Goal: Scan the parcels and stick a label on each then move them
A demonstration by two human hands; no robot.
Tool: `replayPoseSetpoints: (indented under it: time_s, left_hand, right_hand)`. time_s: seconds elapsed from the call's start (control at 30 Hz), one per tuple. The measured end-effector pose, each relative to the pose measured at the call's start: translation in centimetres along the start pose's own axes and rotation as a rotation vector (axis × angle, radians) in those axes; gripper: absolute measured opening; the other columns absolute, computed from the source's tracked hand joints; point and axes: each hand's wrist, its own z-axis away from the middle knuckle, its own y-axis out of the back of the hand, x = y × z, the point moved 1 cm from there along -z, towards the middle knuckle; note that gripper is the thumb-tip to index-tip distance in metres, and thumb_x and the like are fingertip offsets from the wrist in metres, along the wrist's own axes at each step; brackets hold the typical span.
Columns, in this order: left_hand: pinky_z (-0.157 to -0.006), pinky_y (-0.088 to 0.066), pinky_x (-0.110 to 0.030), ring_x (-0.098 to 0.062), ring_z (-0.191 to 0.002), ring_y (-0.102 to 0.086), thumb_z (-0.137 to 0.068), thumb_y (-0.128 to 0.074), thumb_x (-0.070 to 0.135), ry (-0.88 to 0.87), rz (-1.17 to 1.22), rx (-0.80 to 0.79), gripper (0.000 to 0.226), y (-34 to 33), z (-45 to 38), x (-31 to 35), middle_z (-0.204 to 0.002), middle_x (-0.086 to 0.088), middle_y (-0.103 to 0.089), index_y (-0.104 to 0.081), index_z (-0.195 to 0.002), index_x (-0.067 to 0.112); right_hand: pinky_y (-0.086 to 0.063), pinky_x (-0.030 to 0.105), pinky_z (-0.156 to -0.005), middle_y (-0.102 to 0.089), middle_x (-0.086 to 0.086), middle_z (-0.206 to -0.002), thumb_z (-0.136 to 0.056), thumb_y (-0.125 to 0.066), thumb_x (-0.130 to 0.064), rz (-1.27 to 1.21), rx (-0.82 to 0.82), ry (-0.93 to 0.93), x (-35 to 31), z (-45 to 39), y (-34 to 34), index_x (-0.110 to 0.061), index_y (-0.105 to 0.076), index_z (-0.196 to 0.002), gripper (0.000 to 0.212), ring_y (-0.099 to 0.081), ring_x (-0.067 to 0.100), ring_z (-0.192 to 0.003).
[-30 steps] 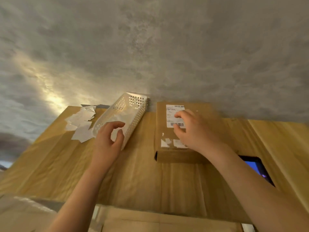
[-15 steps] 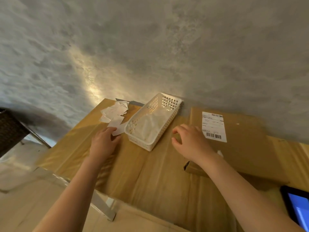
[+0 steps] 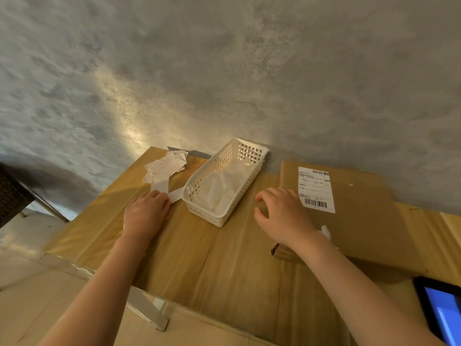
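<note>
A flat cardboard parcel (image 3: 361, 221) lies at the right of the table, with a white barcode label (image 3: 315, 189) stuck on its top. My right hand (image 3: 282, 216) hovers over the parcel's left edge, fingers curled and apart, holding nothing. My left hand (image 3: 147, 213) rests palm down on the table left of the basket. Its fingertips touch a loose white paper slip (image 3: 174, 195) at the near end of a pile of white slips (image 3: 166, 166). A small white scrap (image 3: 325, 231) sits on the parcel beside my right wrist.
A white perforated plastic basket (image 3: 197, 193) holding thin white sheets stands between my hands. Brown cardboard (image 3: 212, 258) covers the tabletop. A tablet with a lit blue screen (image 3: 441, 310) lies at the near right. A dark woven chair (image 3: 10, 193) stands left; the wall is close behind.
My left hand left the basket's near rim and came down on the slips to its left. My right hand slid off the barcode label to the parcel's left edge. The view swung left.
</note>
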Motion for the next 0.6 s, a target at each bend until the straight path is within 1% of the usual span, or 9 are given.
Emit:
replayPoseSetpoints:
  time_s: [0.1, 0.17, 0.3, 0.37, 0.43, 0.47, 0.5, 0.57, 0.6]
  left_hand:
    - [-0.074, -0.046, -0.030, -0.017, -0.086, -0.062, -0.103, -0.044, 0.037, 0.027, -0.013, 0.018, 0.025, 0.0, -0.3, 0.1, -0.095, 0.006, -0.064, -0.065, -0.102, 0.023]
    - [-0.069, -0.044, -0.030, -0.019, -0.083, -0.061, -0.104, -0.041, 0.035, 0.048, 0.003, 0.033, 0.027, 0.1, -0.5, 0.3, -0.094, 0.003, -0.063, -0.063, -0.101, 0.019]
    - [-0.062, -0.043, -0.038, -0.024, -0.076, -0.056, -0.106, -0.034, 0.032, 0.150, 0.096, 0.050, 0.028, 0.2, -0.7, 0.5, -0.091, -0.005, -0.062, -0.054, -0.099, 0.014]
    - [-0.058, -0.047, -0.040, -0.027, -0.069, -0.056, -0.106, -0.032, 0.030, 0.182, 0.162, 0.104, 0.026, 0.6, -0.4, 0.5, -0.088, -0.007, -0.063, -0.051, -0.099, 0.013]
    - [-0.055, -0.049, -0.041, -0.030, -0.065, -0.058, -0.106, -0.034, 0.028, 0.170, 0.227, 0.181, 0.024, 1.1, -0.2, 0.2, -0.090, -0.009, -0.065, -0.050, -0.102, 0.011]
    - [-0.056, -0.049, -0.041, -0.030, -0.068, -0.059, -0.106, -0.036, 0.030, 0.157, 0.236, 0.164, 0.024, 1.3, -0.2, 0.1, -0.093, -0.009, -0.066, -0.051, -0.104, 0.011]
    - [-0.061, -0.051, -0.041, -0.029, -0.074, -0.062, -0.105, -0.039, 0.035, 0.139, 0.228, 0.099, 0.025, 1.5, -0.4, 0.0, -0.099, -0.007, -0.067, -0.052, -0.108, 0.014]
    - [-0.073, -0.056, -0.041, -0.024, -0.093, -0.064, -0.100, -0.050, 0.045, 0.094, 0.183, -0.102, 0.032, 1.7, -0.5, 0.0, -0.116, -0.001, -0.065, -0.054, -0.122, 0.022]
    - [-0.078, -0.056, -0.039, -0.021, -0.099, -0.064, -0.097, -0.055, 0.047, 0.069, 0.158, -0.175, 0.037, 1.7, -0.4, -0.1, -0.122, 0.003, -0.063, -0.054, -0.128, 0.026]
  right_hand:
    - [-0.033, 0.032, -0.106, -0.060, -0.010, -0.115, -0.096, -0.048, -0.036, 0.002, -0.002, -0.004, 0.0, 0.0, 0.0, -0.024, -0.060, -0.117, 0.027, -0.052, 0.011, -0.112]
    - [-0.033, 0.032, -0.106, -0.060, -0.010, -0.115, -0.097, -0.048, -0.036, 0.005, -0.002, -0.003, 0.0, 0.0, 0.1, -0.024, -0.060, -0.117, 0.027, -0.052, 0.011, -0.112]
    - [-0.034, 0.032, -0.105, -0.060, -0.010, -0.114, -0.096, -0.048, -0.035, -0.001, 0.001, -0.006, -0.1, -0.1, 0.2, -0.023, -0.060, -0.116, 0.026, -0.052, 0.011, -0.111]
    - [-0.035, 0.032, -0.105, -0.061, -0.010, -0.112, -0.096, -0.049, -0.034, -0.024, 0.003, -0.008, 0.0, -0.1, 0.3, -0.023, -0.061, -0.115, 0.025, -0.053, 0.011, -0.109]
    - [-0.036, 0.032, -0.104, -0.062, -0.010, -0.111, -0.097, -0.050, -0.033, -0.058, 0.008, -0.013, 0.1, -0.1, 0.5, -0.023, -0.062, -0.114, 0.023, -0.054, 0.011, -0.107]
    - [-0.036, 0.032, -0.104, -0.062, -0.010, -0.111, -0.097, -0.050, -0.032, -0.071, 0.009, -0.015, 0.1, -0.1, 0.6, -0.022, -0.062, -0.113, 0.023, -0.054, 0.011, -0.107]
    - [-0.036, 0.031, -0.104, -0.062, -0.010, -0.111, -0.097, -0.050, -0.032, -0.075, 0.009, -0.013, 0.1, 0.0, 0.7, -0.022, -0.063, -0.113, 0.022, -0.054, 0.011, -0.107]
    - [-0.036, 0.032, -0.104, -0.062, -0.010, -0.111, -0.097, -0.050, -0.033, -0.063, 0.007, -0.004, 0.1, 0.0, 0.7, -0.022, -0.063, -0.113, 0.023, -0.054, 0.011, -0.108]
    - [-0.036, 0.032, -0.104, -0.062, -0.010, -0.111, -0.097, -0.050, -0.033, -0.054, 0.006, 0.001, 0.0, 0.0, 0.6, -0.022, -0.063, -0.113, 0.023, -0.054, 0.011, -0.108]
